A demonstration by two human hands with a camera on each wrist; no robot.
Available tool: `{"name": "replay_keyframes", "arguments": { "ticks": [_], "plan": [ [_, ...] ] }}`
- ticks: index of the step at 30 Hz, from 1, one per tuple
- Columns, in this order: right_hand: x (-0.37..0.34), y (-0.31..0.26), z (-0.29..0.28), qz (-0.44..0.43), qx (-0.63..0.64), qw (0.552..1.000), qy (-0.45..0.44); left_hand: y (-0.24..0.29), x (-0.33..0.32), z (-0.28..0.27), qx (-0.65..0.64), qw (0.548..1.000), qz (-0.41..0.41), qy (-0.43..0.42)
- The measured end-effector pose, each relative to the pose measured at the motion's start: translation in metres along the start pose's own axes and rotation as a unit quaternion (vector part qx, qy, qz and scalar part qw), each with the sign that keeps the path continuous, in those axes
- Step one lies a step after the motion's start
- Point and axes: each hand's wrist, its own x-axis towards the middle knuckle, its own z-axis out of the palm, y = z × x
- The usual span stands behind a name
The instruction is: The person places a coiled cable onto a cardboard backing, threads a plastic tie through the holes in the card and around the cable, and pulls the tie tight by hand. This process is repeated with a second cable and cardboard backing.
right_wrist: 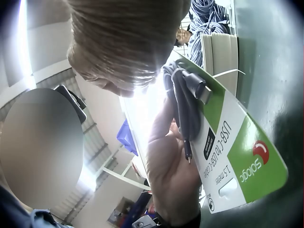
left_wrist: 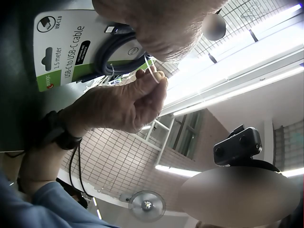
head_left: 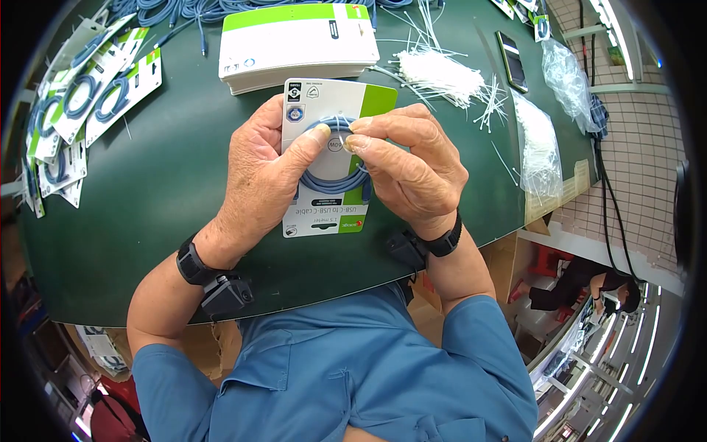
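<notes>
My left hand (head_left: 254,166) grips a white and green cardboard card (head_left: 378,103), its thumb pressing a blue coiled USB-C cable (head_left: 324,183) flat against the front. A thin white cable tie (left_wrist: 151,71) loops over the top of the coil. Thumb and fingertips of my right hand (head_left: 416,166) pinch this tie close to the left thumb. The printing is upside down in the head view, with the hanging slot toward my body. Metal connector ends of the cable (right_wrist: 184,99) show in the right wrist view. The left fingers behind the card are mostly hidden in the head view.
A stack of cards (head_left: 298,48) stands behind the hands on the green table (head_left: 177,184). Carded cables (head_left: 121,99) pile up at left. Loose white ties (head_left: 442,77), a phone (head_left: 512,60) and a bag of ties (head_left: 539,147) lie at right. Loose cables (head_left: 195,11) line the back.
</notes>
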Motion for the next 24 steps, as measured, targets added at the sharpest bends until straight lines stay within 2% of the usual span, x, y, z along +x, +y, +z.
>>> {"name": "replay_keyframes", "arguments": {
  "ticks": [13,16,21,24],
  "plan": [
    [0.0004,0.0039,0.0058,0.017,0.015,0.999,0.024,0.0001,-0.0018,0.0015,0.024,1.000,0.011,-0.003],
    [0.0028,0.0048,0.0033,0.034,-0.016,0.999,0.003,0.0004,-0.0033,0.0017,0.034,0.999,0.015,-0.008],
    [0.0050,0.0057,0.0057,0.062,-0.021,0.998,0.016,0.0006,-0.0042,0.0004,0.058,0.998,0.020,-0.011],
    [0.0065,0.0075,0.0012,0.048,-0.015,0.998,-0.023,-0.0003,-0.0041,0.0003,0.060,0.998,0.021,-0.011]
  ]
}}
